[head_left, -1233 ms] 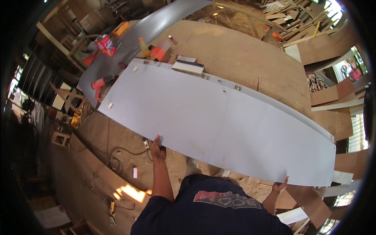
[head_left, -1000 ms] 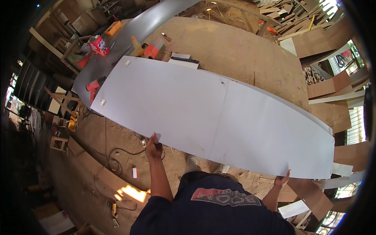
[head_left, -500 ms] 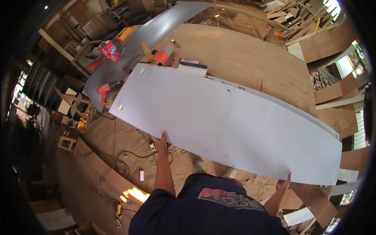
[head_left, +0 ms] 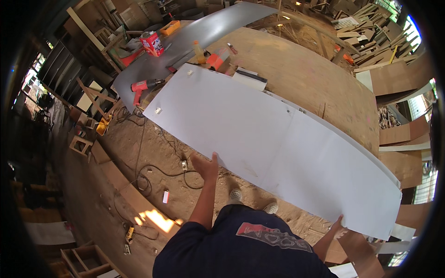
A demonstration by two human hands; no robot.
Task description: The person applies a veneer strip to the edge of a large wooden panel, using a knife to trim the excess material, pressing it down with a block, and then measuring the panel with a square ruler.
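Observation:
A long white panel [head_left: 241, 125] lies slantwise across the wooden worktable, its near edge jutting out toward me. My left hand [head_left: 206, 167] is at that near edge, fingers spread out to the left and thumb up against the panel's rim. Farther right, my right hand [head_left: 339, 227] grips the edge near the panel's right end, thumb on top and the other fingers partly hidden. Two small pale fittings [head_left: 158, 110] sit at the panel's left end. A red heat gun or drill [head_left: 140, 89] lies just beyond that end.
The brown worktable [head_left: 306, 69] carries an orange-and-clear container [head_left: 216, 61], a yellowish bottle [head_left: 199, 52] and a white box [head_left: 249, 79]. A red-and-white can [head_left: 152, 44] stands on a dark glossy sheet [head_left: 199, 32]. Cables [head_left: 147, 178] and a hollow block [head_left: 80, 145] lie on the sandy floor.
My left hand's fingers have come out from the panel's edge and spread leftward. My right hand keeps its grip. The whole view has turned slightly.

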